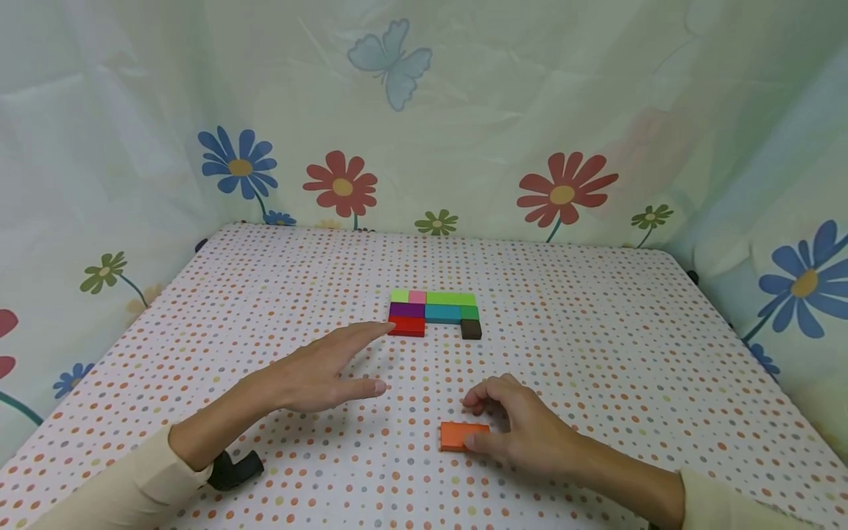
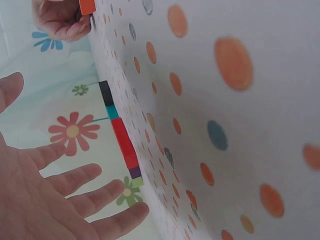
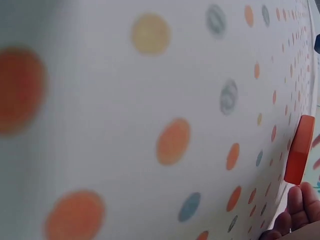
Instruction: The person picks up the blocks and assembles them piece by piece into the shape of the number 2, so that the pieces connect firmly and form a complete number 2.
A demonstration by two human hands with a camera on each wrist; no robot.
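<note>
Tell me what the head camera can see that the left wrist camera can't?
Only the head view shows the whole block cluster, with its pink block and green blocks, and the right hand pinching the orange block. Only the left wrist view shows the left hand from the palm side, fingers spread. Both show the red block, the dark block and the dotted tablecloth.

An orange block (image 1: pixel 464 436) is lying on a white tablecloth (image 1: pixel 596 353) showing orange, yellow and grey-blue dots, while lime, pink, purple, teal, green, red and dark brown blocks (image 1: pixel 434 314) are clustering before a pale curtain (image 1: pixel 464 118) bearing red and blue flowers.
</note>
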